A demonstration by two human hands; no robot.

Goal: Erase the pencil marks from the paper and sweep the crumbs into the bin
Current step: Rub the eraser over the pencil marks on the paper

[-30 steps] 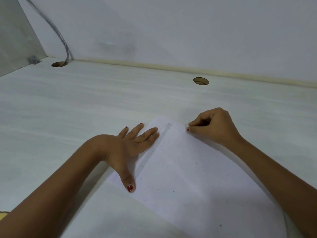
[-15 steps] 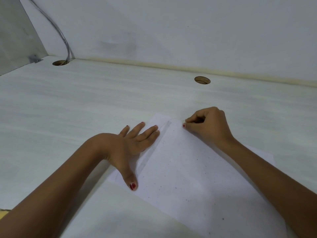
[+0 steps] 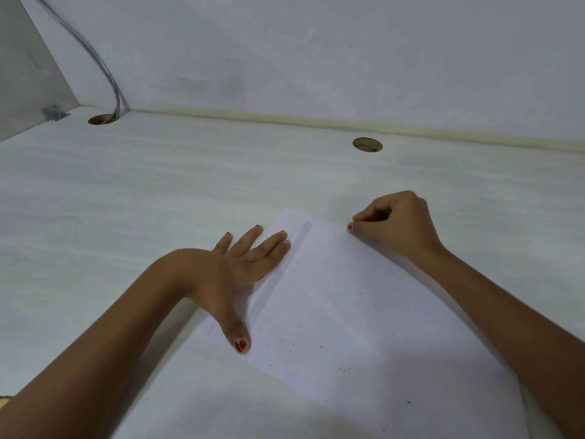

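A white sheet of paper (image 3: 364,318) lies slanted on the pale desk, speckled with small dark crumbs (image 3: 321,346). A faint grey smeared band (image 3: 278,280) runs along its left side. My left hand (image 3: 240,267) lies flat with fingers spread on the paper's left edge, pinning it down. My right hand (image 3: 395,224) is curled at the paper's far edge, thumb and forefinger pinched together on something small and pale that I cannot make out. No bin is in view.
The pale wood-grain desk (image 3: 158,191) meets a white wall at the back. Two round cable holes sit near the wall, one at the left (image 3: 102,119) with a grey cable (image 3: 104,71) through it, one at the centre right (image 3: 367,144). A grey side panel (image 3: 22,74) stands at the left.
My right hand has slid slightly away and to the right along the paper's far edge. My left hand stays flat in the same spot.
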